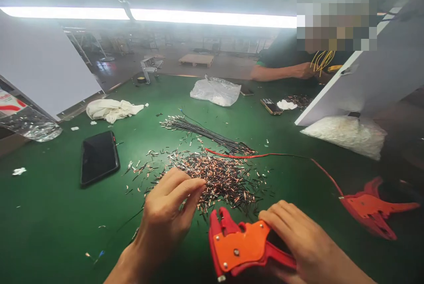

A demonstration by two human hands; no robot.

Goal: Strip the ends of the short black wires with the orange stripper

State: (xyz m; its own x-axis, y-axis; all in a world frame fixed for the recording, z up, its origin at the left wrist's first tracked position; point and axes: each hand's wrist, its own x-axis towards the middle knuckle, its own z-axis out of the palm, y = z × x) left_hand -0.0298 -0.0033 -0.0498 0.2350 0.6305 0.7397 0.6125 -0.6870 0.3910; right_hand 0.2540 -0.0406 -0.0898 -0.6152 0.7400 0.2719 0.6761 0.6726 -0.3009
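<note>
My right hand (294, 231) is wrapped round the red handles of an orange-and-red wire stripper (240, 248), its jaws pointing away from me and apart. Thumb and forefinger of my left hand (172, 204) are pinched together above a heap of wire scraps (218, 178). A thin black wire (130, 221) comes out behind that hand toward the lower left; the part at the fingertips is hard to make out. Beyond the heap lies a bundle of black wires (208, 134) with bare metal ends. A blue-tipped wire end (100, 255) is at the lower left.
A second wire stripper (374, 206) lies at right, with a red cord (251, 157) running from it. A phone (100, 158), white cloth (112, 109), clear plastic bag (215, 90) and filled bag (346, 134) rest on the green table. Across it, a person's hand (303, 71) holds yellow wires.
</note>
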